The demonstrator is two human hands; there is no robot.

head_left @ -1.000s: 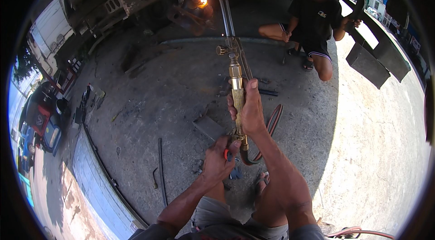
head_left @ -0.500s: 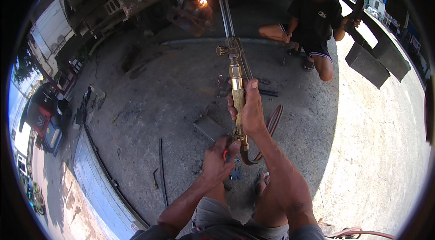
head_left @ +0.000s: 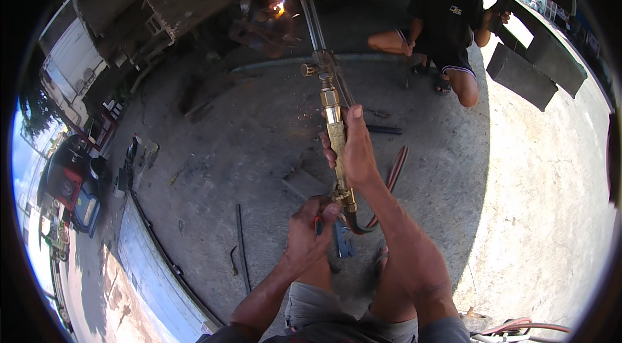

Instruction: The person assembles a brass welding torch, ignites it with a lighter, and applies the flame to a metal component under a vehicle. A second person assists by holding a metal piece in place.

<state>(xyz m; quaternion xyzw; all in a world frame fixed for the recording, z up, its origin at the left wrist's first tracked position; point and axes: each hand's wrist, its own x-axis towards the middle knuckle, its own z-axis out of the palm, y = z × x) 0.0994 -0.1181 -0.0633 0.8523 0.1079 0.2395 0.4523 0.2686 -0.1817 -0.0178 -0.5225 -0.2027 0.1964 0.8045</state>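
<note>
My right hand point(head_left: 357, 155) is wrapped round the brass handle of a cutting torch point(head_left: 336, 132), thumb lying along its top side. The torch points away from me, and its head reaches up to dark metal. A bright orange flame or glow point(head_left: 278, 9) burns at the metal just left of the head. My left hand point(head_left: 307, 229) is closed at the torch's rear end, fingertips at the valve there. Between its fingers shows a small red and dark thing, mostly hidden. A red and black twin hose point(head_left: 394, 178) curves from the torch's rear end.
Overhead at the far side is a rusty vehicle frame point(head_left: 123, 0). A person in dark clothes point(head_left: 444, 19) squats at the far right, holding a dark bar. A metal plate point(head_left: 304, 182), rods point(head_left: 242, 246) and a long pale panel point(head_left: 152, 265) lie on the concrete.
The view has shifted a little. Both hands keep their holds on the torch. The glow at the metal is still lit, and sparks fall near the torch.
</note>
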